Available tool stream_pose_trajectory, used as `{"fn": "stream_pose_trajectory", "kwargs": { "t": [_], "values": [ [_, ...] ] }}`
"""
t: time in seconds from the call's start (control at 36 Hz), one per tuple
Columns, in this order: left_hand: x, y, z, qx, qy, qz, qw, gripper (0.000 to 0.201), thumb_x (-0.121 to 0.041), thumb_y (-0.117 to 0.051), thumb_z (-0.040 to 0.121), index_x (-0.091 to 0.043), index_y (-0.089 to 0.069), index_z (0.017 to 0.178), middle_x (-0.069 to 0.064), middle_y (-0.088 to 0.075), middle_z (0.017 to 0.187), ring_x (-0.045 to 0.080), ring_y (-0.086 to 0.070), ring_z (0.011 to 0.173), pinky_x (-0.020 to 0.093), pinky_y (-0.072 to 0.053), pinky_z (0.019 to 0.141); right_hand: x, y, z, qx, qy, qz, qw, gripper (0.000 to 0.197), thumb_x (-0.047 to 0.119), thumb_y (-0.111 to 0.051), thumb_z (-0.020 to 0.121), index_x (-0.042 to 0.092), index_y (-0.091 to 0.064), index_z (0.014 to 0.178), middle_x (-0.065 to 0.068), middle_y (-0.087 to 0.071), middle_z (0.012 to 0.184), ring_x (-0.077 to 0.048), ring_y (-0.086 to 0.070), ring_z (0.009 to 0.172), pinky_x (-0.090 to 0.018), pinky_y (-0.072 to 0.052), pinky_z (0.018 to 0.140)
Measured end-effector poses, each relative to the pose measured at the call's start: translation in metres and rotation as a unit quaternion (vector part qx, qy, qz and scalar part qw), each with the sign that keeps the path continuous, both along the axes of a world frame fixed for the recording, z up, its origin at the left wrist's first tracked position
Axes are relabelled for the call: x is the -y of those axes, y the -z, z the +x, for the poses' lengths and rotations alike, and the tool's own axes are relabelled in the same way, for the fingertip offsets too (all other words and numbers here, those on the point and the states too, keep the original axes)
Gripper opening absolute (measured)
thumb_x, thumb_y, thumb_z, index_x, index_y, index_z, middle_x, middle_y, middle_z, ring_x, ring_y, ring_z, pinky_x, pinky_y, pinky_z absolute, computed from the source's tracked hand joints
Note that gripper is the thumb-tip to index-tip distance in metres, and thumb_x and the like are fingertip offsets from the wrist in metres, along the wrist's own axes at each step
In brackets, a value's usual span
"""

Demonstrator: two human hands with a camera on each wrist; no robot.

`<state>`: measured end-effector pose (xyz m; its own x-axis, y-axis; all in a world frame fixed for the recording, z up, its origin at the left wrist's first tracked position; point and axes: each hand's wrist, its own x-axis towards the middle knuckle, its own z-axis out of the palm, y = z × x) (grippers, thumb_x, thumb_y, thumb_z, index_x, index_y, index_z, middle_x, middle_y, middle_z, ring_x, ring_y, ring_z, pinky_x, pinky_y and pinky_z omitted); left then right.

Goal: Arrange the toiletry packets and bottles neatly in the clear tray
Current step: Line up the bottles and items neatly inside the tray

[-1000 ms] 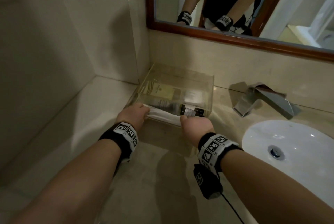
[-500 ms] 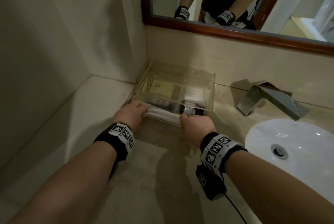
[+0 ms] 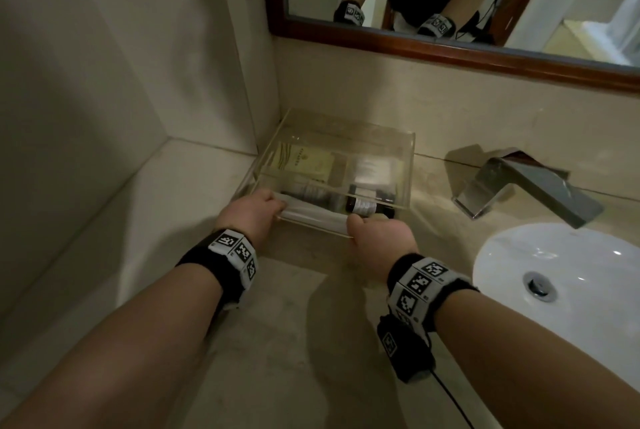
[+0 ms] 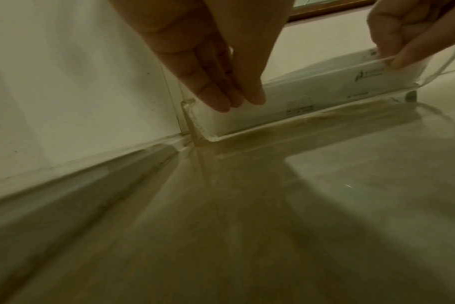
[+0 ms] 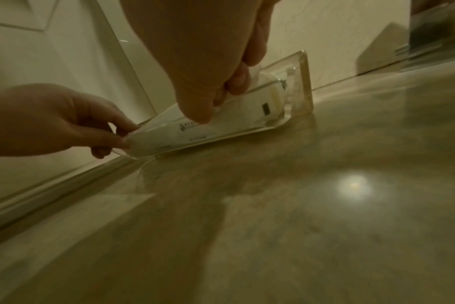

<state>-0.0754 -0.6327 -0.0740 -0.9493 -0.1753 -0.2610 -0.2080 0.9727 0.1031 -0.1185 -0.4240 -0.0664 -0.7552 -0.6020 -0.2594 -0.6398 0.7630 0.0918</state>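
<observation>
Nearest me, the left hand (image 3: pixel 254 212) and right hand (image 3: pixel 379 234) each pinch the front wall of the clear tray (image 3: pixel 410 151), thumbs outside. A white packet (image 4: pixel 312 96) leans inside that wall; behind it lie dark bottles (image 3: pixel 367 205) and a beige packet (image 3: pixel 304 160), in the counter's corner.

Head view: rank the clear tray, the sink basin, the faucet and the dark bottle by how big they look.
1. Sink basin, cut off by the frame edge.
2. Clear tray, close to the basin; nearness may skew this.
3. Faucet.
4. Dark bottle, plainly smallest.
</observation>
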Motion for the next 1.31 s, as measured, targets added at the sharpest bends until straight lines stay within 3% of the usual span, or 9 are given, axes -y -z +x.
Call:
{"fn": "stream_pose_trajectory", "kwargs": {
  "t": [0.17, 0.25, 0.33, 0.5, 0.67, 0.75, 0.92, 1.08, 1.31],
  "values": [
    [-0.015, -0.012, -0.004, 0.027, 0.029, -0.052, 0.998, 0.078, -0.01, -0.049, 0.089, -0.038, -0.006, 0.148, 0.0, -0.035, 0.144, 0.025, -0.05, 0.124, 0.037, -0.044, 0.098, 0.001, -0.002, 0.004, 0.013, -0.007, -0.01, 1.0, 0.044, 0.009, -0.037, 0.096, 0.021, -0.029, 0.137, -0.004, -0.064, 0.109, -0.028, -0.059, 0.09, -0.032, -0.039, 0.059],
    [-0.021, -0.015, -0.011, 0.049, 0.052, -0.07, 0.995, 0.075, -0.021, -0.054, 0.09, -0.035, -0.009, 0.149, 0.003, -0.037, 0.14, 0.027, -0.051, 0.122, 0.037, -0.044, 0.097, 0.004, -0.008, 0.006, -0.003, -0.016, -0.016, 1.0, 0.059, 0.007, -0.034, 0.096, 0.024, -0.012, 0.148, -0.004, -0.064, 0.114, -0.027, -0.062, 0.087, -0.031, -0.038, 0.06],
    [-0.024, -0.016, -0.017, 0.046, 0.053, -0.081, 0.994, 0.07, -0.029, -0.055, 0.089, -0.033, -0.016, 0.148, 0.005, -0.039, 0.135, 0.029, -0.054, 0.118, 0.038, -0.045, 0.095, 0.011, -0.012, 0.004, 0.014, 0.017, -0.028, 0.999, 0.072, 0.01, -0.04, 0.093, 0.028, 0.001, 0.149, -0.002, -0.061, 0.082, -0.024, -0.058, 0.067, -0.032, -0.046, 0.056],
    [-0.026, -0.016, -0.019, 0.039, 0.054, -0.076, 0.995, 0.068, -0.035, -0.054, 0.088, -0.035, -0.02, 0.146, 0.005, -0.044, 0.13, 0.029, -0.056, 0.115, 0.037, -0.047, 0.091, 0.023, -0.021, -0.003, 0.036, 0.026, 0.003, 0.999, 0.074, 0.021, -0.047, 0.091, 0.03, -0.004, 0.149, 0.002, -0.048, 0.072, -0.018, -0.046, 0.054, -0.03, -0.043, 0.052],
    [-0.022, -0.015, -0.019, 0.045, 0.077, -0.093, 0.992, 0.066, -0.037, -0.052, 0.091, -0.036, -0.017, 0.147, 0.004, -0.042, 0.133, 0.028, -0.056, 0.116, 0.036, -0.047, 0.091, 0.027, -0.017, -0.01, 0.051, 0.021, 0.032, 0.998, 0.074, 0.025, -0.046, 0.09, 0.03, -0.004, 0.15, -0.001, -0.061, 0.098, -0.023, -0.06, 0.079, -0.031, -0.045, 0.06],
    [-0.024, -0.014, -0.023, 0.055, 0.074, -0.092, 0.992, 0.067, -0.035, -0.051, 0.091, -0.036, -0.015, 0.148, 0.005, -0.043, 0.133, 0.028, -0.055, 0.117, 0.036, -0.046, 0.092, 0.031, -0.014, -0.014, 0.068, 0.038, 0.03, 0.997, 0.073, 0.025, -0.045, 0.09, 0.032, -0.003, 0.15, -0.002, -0.06, 0.095, -0.024, -0.057, 0.076, -0.031, -0.045, 0.06],
    [-0.028, -0.011, -0.032, 0.086, 0.042, -0.078, 0.992, 0.071, -0.031, -0.052, 0.089, -0.037, -0.013, 0.148, 0.006, -0.042, 0.131, 0.029, -0.053, 0.117, 0.037, -0.046, 0.093, 0.041, 0.002, -0.022, 0.142, 0.126, 0.015, 0.982, 0.081, 0.036, -0.051, 0.084, 0.048, 0.002, 0.144, -0.007, -0.059, 0.111, -0.03, -0.06, 0.095, -0.034, -0.048, 0.064],
    [-0.029, -0.007, -0.029, 0.074, 0.032, -0.078, 0.994, 0.07, -0.031, -0.052, 0.088, -0.033, -0.015, 0.148, 0.005, -0.042, 0.132, 0.028, -0.053, 0.117, 0.036, -0.046, 0.092, 0.028, -0.011, -0.012, 0.068, 0.053, 0.0, 0.996, 0.073, 0.03, -0.044, 0.091, 0.033, 0.0, 0.149, -0.003, -0.061, 0.103, -0.024, -0.06, 0.085, -0.032, -0.045, 0.066],
    [-0.028, -0.008, -0.026, 0.062, 0.032, -0.079, 0.994, 0.065, -0.031, -0.049, 0.089, -0.026, -0.02, 0.147, 0.007, -0.041, 0.132, 0.03, -0.054, 0.115, 0.038, -0.047, 0.092, 0.019, -0.009, -0.007, 0.06, 0.065, -0.005, 0.996, 0.072, 0.03, -0.045, 0.091, 0.023, -0.005, 0.151, -0.008, -0.053, 0.128, -0.028, -0.055, 0.112, -0.038, -0.047, 0.085]
  ]
}}
